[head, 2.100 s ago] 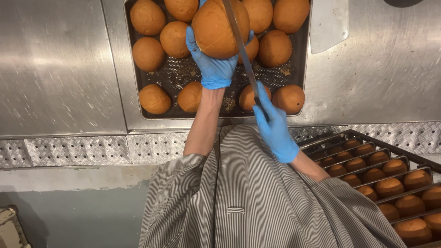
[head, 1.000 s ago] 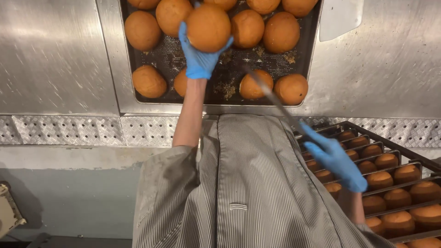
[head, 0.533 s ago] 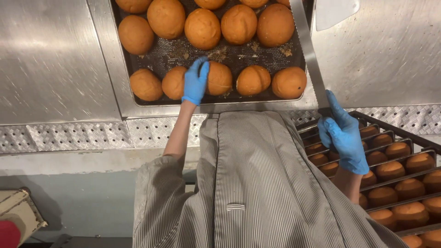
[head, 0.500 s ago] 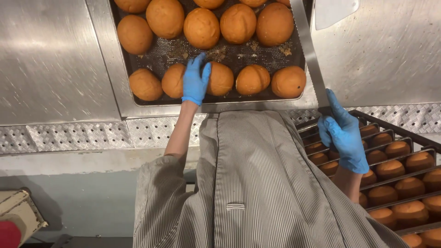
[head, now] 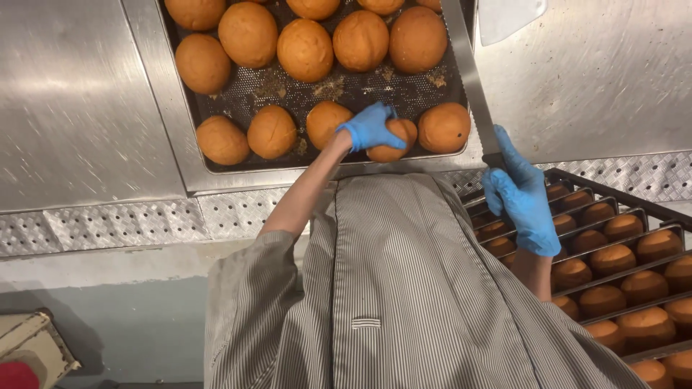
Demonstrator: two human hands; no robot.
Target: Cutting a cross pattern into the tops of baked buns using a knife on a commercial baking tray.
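- left hand (head: 369,128), blue nitrile glove, fingers curled over a bread roll (head: 395,139) – gripping it from the top, roll still sitting on the baking tray (head: 288,86)
- that roll is in the tray's front row, second from the front-right corner; another roll (head: 445,127) just beside it at the corner
- right hand (head: 520,193), also gloved, closed around the handle of a long bread knife (head: 470,72); blade runs up along the tray's right edge, above the tray rim, not touching any roll
- tray is dark and perforated, crumbs on bare patches, round golden-brown rolls in rows; it sits on a steel worktop (head: 79,108) with a chequer-plate strip along the front edge
- wire rack (head: 620,252) at lower right, below the right hand, loaded with more rolls in rows
- person wears a grey striped jacket (head: 389,302), left sleeve short, forearm bare
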